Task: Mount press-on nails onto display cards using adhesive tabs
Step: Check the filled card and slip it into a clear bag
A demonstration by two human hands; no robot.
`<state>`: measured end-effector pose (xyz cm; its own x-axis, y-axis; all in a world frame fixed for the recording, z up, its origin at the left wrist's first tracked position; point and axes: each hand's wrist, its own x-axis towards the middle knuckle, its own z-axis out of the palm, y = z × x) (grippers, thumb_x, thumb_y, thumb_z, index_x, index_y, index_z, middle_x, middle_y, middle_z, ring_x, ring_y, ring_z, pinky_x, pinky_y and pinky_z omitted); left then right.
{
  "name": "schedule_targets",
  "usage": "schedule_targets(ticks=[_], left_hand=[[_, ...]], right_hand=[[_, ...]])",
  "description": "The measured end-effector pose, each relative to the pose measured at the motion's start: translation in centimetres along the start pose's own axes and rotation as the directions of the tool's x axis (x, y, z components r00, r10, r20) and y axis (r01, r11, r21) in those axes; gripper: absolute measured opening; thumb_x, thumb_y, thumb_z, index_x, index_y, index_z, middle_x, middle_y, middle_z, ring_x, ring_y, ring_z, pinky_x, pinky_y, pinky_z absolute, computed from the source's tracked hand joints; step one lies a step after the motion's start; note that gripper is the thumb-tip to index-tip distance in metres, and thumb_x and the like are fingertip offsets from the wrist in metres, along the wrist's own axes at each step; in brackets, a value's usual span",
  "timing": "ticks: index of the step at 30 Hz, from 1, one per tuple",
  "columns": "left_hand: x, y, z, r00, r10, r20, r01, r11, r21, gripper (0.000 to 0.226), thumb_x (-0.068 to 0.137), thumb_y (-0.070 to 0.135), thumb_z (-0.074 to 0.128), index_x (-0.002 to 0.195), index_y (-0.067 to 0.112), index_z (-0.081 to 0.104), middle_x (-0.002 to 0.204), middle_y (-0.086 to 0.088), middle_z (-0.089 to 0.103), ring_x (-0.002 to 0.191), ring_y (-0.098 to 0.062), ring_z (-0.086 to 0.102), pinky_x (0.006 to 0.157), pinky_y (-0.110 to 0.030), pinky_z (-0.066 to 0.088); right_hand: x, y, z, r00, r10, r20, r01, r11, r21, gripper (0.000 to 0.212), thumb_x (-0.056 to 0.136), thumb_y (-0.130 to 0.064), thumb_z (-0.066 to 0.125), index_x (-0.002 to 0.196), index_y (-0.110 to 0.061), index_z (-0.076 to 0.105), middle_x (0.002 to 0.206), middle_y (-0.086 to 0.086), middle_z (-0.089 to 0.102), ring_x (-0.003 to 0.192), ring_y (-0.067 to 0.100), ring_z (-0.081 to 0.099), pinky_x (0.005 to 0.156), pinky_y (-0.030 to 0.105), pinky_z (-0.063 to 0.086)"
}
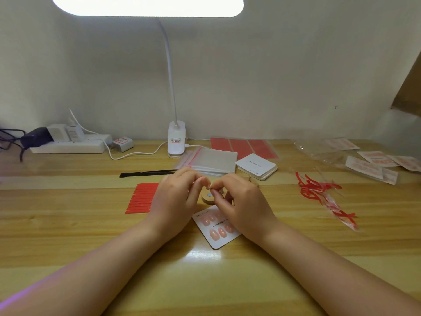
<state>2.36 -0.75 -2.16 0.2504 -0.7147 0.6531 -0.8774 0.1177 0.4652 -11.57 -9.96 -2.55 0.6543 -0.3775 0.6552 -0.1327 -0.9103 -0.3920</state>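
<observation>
1. I had both hands raised just above the wooden desk (68, 226), fingertips meeting over a small round wooden stand (208, 198). The left hand (175, 197) and the right hand (241, 201) were together, each with fingers curled into a pinch on something tiny between them; it was too small to say whether that was a press-on nail, an adhesive tab, or both.
2. The display card (216, 231) lay flat just below my hands, its right part hidden under my right wrist. Several pink nails (217, 233) already sat on it in two rows, so I judged the card partly filled.
3. The step in hand looked like preparing one piece: peeling or seating a tab on a nail's underside.
4. The red tab strips (141, 198) lay just left of my left hand, and peeled red backing scraps (319, 188) were piled well off to the right.
5. Next, I judged, the prepared nail would need carrying down to an open spot on the card, lining up with its row, then pressing flat without smudging its neighbours.
6. A stack of blank cards (256, 166) waited behind, near the clear bags (211, 160).
</observation>
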Motion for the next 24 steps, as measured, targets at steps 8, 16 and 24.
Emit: schedule_targets(ticks=[8, 16, 24], left_hand=[[0.1, 0.5, 0.2, 0.99, -0.139, -0.027, 0.135, 0.984, -0.114, 0.018, 0.097, 0.019, 0.055, 0.083, 0.017, 0.066, 0.081, 0.003, 0.063, 0.078, -0.01, 0.058, 0.073, -0.031, 0.047], [0.2, 1.4, 0.1, 0.952, -0.305, 0.012, 0.299, 0.922, -0.245, 0.02, 0.098, 0.022, 0.052, 0.082, 0.022, 0.065, 0.081, 0.006, 0.066, 0.074, -0.007, 0.057, 0.067, -0.025, 0.046], [0.7, 0.4, -1.3, 0.999, -0.002, -0.053, 0.002, 1.0, 0.006, 0.024, 0.097, 0.021, 0.052, 0.086, 0.006, 0.068, 0.083, 0.002, 0.061, 0.077, -0.021, 0.059, 0.074, -0.047, 0.048]], right_hand=[[0.2, -0.1, -0.1, 1.0, 0.006, 0.0, -0.006, 0.999, 0.042, 0.006, 0.089, -0.005, 0.065, 0.092, -0.005, 0.069, 0.084, 0.005, 0.065, 0.066, 0.019, 0.059, 0.063, 0.036, 0.051], [0.6, -0.1, -0.2, 0.995, 0.09, 0.034, -0.095, 0.978, 0.187, 0.006, 0.086, -0.004, 0.065, 0.088, -0.008, 0.069, 0.081, -0.002, 0.064, 0.057, 0.007, 0.052, 0.058, 0.014, 0.039], [1.1, -0.2, -1.1, 0.929, 0.258, 0.266, -0.36, 0.795, 0.488, 0.005, 0.093, -0.011, 0.061, 0.091, -0.013, 0.065, 0.085, 0.001, 0.07, 0.055, 0.006, 0.064, 0.059, 0.023, 0.054]])
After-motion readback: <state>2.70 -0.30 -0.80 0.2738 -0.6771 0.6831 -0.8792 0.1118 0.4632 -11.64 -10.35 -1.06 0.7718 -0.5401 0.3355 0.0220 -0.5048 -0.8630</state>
